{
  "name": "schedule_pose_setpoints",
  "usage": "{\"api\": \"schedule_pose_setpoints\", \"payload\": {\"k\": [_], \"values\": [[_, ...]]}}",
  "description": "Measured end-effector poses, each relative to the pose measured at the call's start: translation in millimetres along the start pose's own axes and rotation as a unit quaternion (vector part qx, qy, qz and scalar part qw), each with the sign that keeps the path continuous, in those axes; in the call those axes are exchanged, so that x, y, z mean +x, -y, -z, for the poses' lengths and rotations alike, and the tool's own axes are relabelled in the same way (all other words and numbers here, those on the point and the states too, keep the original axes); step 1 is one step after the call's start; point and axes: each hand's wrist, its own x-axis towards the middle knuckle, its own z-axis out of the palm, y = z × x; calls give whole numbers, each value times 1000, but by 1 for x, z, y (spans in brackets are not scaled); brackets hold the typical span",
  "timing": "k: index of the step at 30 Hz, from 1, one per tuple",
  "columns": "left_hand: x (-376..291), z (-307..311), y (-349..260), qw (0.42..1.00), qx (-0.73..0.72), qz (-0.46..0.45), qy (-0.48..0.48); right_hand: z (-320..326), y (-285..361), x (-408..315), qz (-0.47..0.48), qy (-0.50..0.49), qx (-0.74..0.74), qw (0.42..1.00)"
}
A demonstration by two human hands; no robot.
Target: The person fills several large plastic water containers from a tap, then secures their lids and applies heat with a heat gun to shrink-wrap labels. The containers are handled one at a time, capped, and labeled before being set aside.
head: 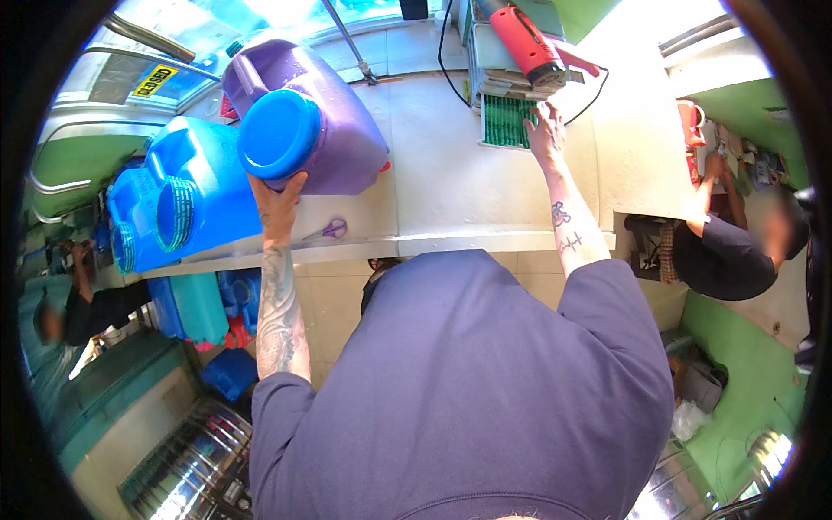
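My left hand [278, 205] supports a purple plastic jug [344, 123] from below, at the rim of its big blue screw cap [278, 133]; the jug lies tilted on the white counter [448, 188]. My right hand [547, 130] reaches to the right edge of a stack of green printed sheets or labels [510, 121], fingers spread; whether it grips one cannot be told. Just beyond that hand lies a red heat gun [523, 42] with a black cord. Blue jugs [208, 188] with printed bands around their caps stand left of the purple one. Purple-handled scissors [333, 229] rest near the counter's front edge.
Plastic drawers or boxes [484, 49] stand behind the green sheets. A metal pole [348, 39] rises at the counter's back. More jugs [198, 305] sit below the counter at left. One person [721, 253] is at the far right, another [71, 312] at the far left.
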Motion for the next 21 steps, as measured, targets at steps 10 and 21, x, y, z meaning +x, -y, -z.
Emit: {"api": "schedule_pose_setpoints", "payload": {"k": [10, 21], "values": [[2, -1, -1, 999, -16, -40, 19, -18, -18, 0, -44, -10, 14, 999], [3, 0, -11, 998, 29, -48, 33, -3, -4, 10, -65, -9, 29, 997]]}}
